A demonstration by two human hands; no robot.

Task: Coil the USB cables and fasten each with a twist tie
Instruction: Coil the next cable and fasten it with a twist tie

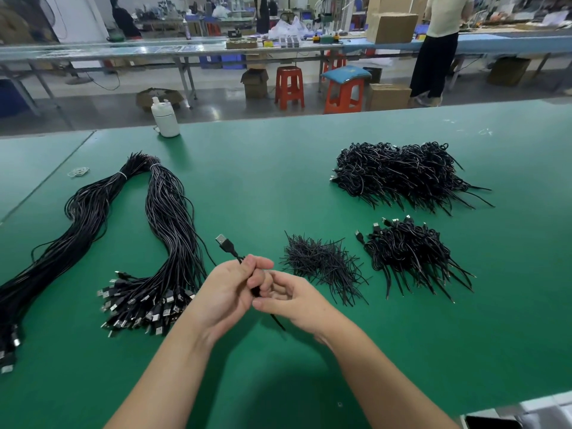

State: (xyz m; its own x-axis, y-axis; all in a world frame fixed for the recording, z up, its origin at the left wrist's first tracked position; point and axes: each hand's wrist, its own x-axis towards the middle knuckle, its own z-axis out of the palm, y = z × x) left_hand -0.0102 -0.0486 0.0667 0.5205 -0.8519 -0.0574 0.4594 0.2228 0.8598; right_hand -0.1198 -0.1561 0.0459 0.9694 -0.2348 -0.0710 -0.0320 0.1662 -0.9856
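Observation:
My left hand (227,289) grips a black USB cable (227,244) above the green table (278,174); its silver plug sticks out up and to the left of my fingers. My right hand (289,297) meets the left, fingers curled around the same cable, and a black end pokes out below at the wrist. Most of the cable is hidden inside both hands. A heap of black twist ties (323,263) lies just right of my hands. Two long bundles of uncoiled cables (167,230) lie to the left. Coiled, tied cables sit in a small pile (411,252) and a larger pile (399,173) on the right.
A white bottle (165,117) stands near the table's far edge. A few rubber bands (79,171) lie at the far left. Beyond the table are red stools (289,86), cardboard boxes and other benches with people standing at them. A dark phone (492,422) lies at the bottom right.

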